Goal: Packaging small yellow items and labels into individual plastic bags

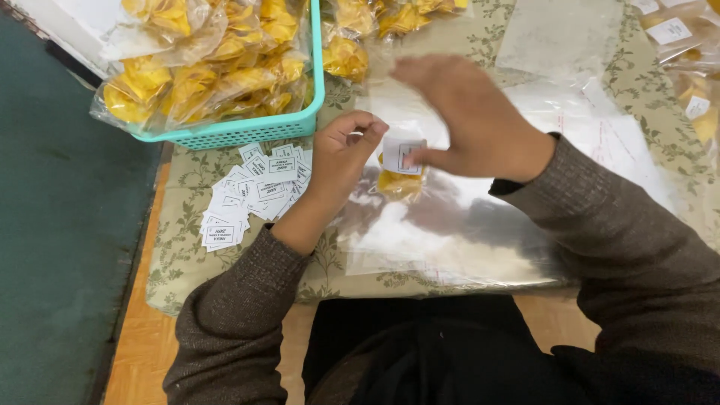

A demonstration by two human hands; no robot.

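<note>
Right hand [469,112] pinches a small white label [403,155] at its fingertips, over the clear bag of yellow chips [399,182] beneath. Left hand [343,150], curled, apparently steadies the bag's edge. Press flat, squarely centred.

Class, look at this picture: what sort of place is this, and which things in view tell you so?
Probably a small home packing spot for snacks, set on a low cloth-covered table. A teal basket holds bagged yellow snacks, a pile of paper labels lies ready, and the hands work on a clear bag.
</note>
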